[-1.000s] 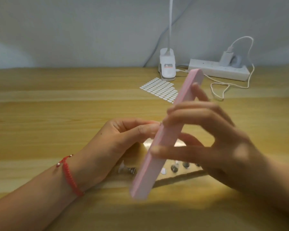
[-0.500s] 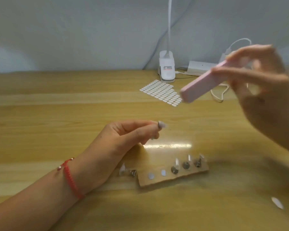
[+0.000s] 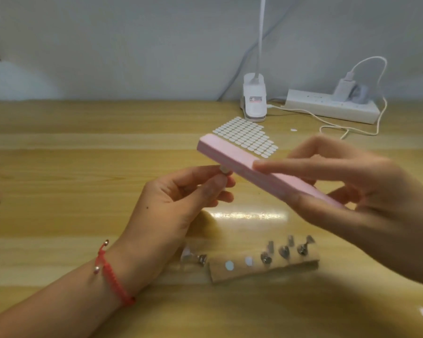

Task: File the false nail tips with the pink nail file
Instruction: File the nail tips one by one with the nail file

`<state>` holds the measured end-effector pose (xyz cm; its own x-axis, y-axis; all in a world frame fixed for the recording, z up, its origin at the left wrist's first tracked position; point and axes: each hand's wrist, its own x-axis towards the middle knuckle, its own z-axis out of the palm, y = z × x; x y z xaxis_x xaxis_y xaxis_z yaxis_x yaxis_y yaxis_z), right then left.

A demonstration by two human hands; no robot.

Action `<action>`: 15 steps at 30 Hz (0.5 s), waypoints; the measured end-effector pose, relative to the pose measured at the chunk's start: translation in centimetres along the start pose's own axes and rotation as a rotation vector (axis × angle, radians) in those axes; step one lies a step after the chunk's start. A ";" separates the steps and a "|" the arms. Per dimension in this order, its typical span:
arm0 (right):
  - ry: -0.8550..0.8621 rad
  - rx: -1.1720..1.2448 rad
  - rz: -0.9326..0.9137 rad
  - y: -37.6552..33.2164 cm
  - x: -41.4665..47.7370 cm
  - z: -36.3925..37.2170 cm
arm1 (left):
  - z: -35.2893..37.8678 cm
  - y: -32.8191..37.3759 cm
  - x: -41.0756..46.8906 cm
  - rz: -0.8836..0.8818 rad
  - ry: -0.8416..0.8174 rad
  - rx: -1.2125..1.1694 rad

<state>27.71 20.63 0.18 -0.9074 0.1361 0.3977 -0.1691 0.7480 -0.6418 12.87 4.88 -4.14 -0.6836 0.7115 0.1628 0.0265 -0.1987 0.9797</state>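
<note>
Pale wooden worktop point(image 3: 83, 154) is lying beneath both hands; the left hand point(image 3: 181, 191) is raising a small pale false nail tip point(image 3: 222, 169), its grip pinching it steady, so the long pink block nail file point(image 3: 232, 159), which the right hand point(image 3: 352, 191) is grasping, is meeting its edge.
</note>
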 end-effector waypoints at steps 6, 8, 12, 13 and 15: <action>0.022 0.065 0.048 0.0 0.1 1.2 | 0.8 0.6 -0.3 0.123 0.020 0.130; 0.038 0.089 0.053 0.0 0.0 1.1 | 0.1 1.0 0.3 0.124 0.128 0.056; 0.064 0.124 0.062 -0.3 -0.1 1.6 | 1.2 1.1 -0.5 0.130 -0.017 0.211; 0.070 0.114 0.062 -0.3 0.0 1.6 | 1.2 1.1 -0.4 0.137 -0.013 0.209; 0.084 0.119 0.069 -0.4 -0.1 1.5 | 0.4 1.2 0.3 0.147 0.108 0.119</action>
<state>27.30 19.35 -0.62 -0.8836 0.2423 0.4006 -0.1565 0.6537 -0.7404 12.97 5.13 -2.91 -0.7400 0.6033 0.2973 0.2127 -0.2095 0.9544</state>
